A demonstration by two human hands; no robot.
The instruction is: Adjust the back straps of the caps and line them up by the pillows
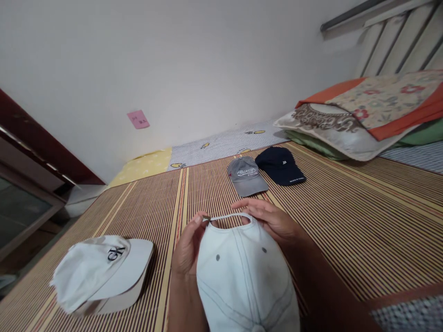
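Observation:
A pale blue-white cap (242,276) is held up near the bottom centre, its back strap and opening facing away. My left hand (190,242) is closed on the cap's left edge, thumb by the strap's metal buckle. On the other side my right hand (272,219) grips the strap end, its fingers partly behind the cap. To the left lies a white cap (93,269) with dark letters, beside what looks like a second brim under it. A grey cap (246,175) and a navy cap (279,166) lie touching farther back.
A striped woven mat (346,221) covers the bed. Pillows and folded covers (377,103) are piled at the back right. A yellow cloth (143,167) lies along the white wall, which bears a pink note (138,119).

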